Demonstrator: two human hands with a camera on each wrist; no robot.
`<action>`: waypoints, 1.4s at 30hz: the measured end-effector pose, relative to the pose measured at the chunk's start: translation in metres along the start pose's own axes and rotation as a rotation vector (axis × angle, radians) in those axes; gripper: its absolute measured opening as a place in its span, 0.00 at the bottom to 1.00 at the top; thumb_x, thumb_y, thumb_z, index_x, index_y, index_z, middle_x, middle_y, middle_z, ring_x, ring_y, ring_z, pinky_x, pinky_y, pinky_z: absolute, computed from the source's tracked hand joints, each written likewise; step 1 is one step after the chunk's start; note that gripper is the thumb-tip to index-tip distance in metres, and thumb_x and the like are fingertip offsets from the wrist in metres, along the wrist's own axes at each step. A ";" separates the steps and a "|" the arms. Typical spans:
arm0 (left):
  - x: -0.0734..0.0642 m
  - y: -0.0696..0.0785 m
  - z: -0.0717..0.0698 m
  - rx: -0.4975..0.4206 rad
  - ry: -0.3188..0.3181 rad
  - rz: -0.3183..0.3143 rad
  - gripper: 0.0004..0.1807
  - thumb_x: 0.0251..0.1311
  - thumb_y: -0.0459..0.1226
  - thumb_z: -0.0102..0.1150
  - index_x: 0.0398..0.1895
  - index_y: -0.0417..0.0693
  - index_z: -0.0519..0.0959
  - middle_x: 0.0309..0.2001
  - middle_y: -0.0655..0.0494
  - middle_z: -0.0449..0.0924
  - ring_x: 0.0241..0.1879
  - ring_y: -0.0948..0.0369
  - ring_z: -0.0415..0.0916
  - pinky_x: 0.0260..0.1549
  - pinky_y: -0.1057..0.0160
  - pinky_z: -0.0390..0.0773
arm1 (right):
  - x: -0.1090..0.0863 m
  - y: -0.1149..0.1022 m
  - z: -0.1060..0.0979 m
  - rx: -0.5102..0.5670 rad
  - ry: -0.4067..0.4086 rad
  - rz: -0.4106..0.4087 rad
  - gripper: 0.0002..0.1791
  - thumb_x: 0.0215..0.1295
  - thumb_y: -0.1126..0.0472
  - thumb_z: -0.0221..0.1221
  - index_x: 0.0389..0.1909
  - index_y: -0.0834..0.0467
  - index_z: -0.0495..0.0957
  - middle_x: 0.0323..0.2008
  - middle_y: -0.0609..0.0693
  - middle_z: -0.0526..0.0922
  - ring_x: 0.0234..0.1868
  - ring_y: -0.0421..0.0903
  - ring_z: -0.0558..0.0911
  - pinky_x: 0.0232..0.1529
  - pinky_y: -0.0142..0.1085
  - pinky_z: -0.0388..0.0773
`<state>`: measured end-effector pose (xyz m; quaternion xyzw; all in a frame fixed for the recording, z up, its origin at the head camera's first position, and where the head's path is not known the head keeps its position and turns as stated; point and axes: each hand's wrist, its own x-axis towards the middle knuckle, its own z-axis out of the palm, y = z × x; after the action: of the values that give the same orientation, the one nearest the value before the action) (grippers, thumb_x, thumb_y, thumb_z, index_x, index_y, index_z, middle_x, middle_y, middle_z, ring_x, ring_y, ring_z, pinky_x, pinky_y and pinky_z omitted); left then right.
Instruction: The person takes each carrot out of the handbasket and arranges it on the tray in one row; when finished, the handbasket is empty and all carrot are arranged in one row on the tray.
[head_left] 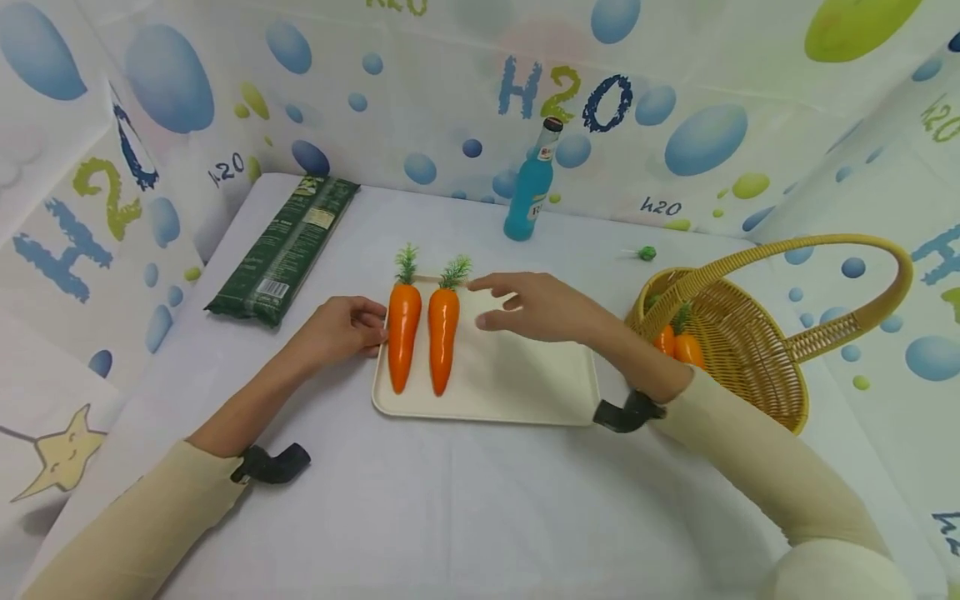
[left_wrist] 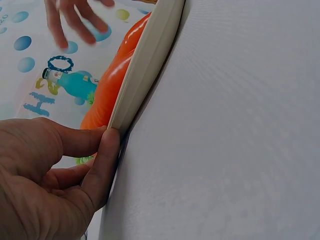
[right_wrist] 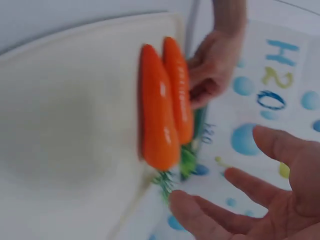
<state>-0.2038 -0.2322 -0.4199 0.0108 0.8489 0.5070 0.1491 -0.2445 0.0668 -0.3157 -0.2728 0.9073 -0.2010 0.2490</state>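
Two orange toy carrots with green tops, a left carrot (head_left: 404,333) and a right carrot (head_left: 443,337), lie side by side on the left part of a cream tray (head_left: 517,383). My left hand (head_left: 343,333) pinches the tray's left rim between thumb and fingers, as the left wrist view shows close up. Over the tray, just right of the right carrot's leafy top, my right hand (head_left: 536,307) hovers with fingers spread and nothing in them. In the right wrist view those fingers (right_wrist: 215,215) stand apart from the carrots.
At the right stands a wicker basket (head_left: 750,350) with a tall handle, holding more orange carrots (head_left: 678,344). A blue bottle (head_left: 528,187) stands behind the tray. A green packet (head_left: 288,250) lies back left, and a small green item (head_left: 647,252) lies near the basket.
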 end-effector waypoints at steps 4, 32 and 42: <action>0.001 -0.001 0.001 -0.008 -0.005 -0.015 0.22 0.66 0.32 0.60 0.60 0.32 0.72 0.44 0.40 0.76 0.36 0.54 0.80 0.35 0.63 0.84 | -0.058 0.019 -0.022 -0.028 -0.042 -0.004 0.32 0.65 0.36 0.60 0.69 0.38 0.69 0.62 0.46 0.74 0.59 0.48 0.76 0.53 0.48 0.79; 0.004 0.001 -0.004 -0.054 -0.018 -0.011 0.22 0.66 0.31 0.59 0.61 0.31 0.71 0.45 0.39 0.76 0.37 0.54 0.80 0.36 0.63 0.84 | -0.137 0.214 -0.047 0.065 -0.005 0.236 0.27 0.69 0.52 0.62 0.63 0.60 0.69 0.57 0.69 0.72 0.43 0.53 0.82 0.38 0.45 0.85; 0.003 0.001 -0.002 -0.064 -0.033 -0.020 0.23 0.66 0.31 0.59 0.62 0.30 0.69 0.45 0.39 0.76 0.37 0.54 0.81 0.37 0.63 0.84 | -0.134 0.215 -0.040 0.016 0.067 0.271 0.24 0.65 0.54 0.66 0.59 0.56 0.72 0.56 0.68 0.73 0.36 0.48 0.82 0.35 0.41 0.85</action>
<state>-0.2075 -0.2329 -0.4188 0.0062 0.8296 0.5323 0.1685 -0.2546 0.3211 -0.3455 -0.1388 0.9421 -0.1816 0.2454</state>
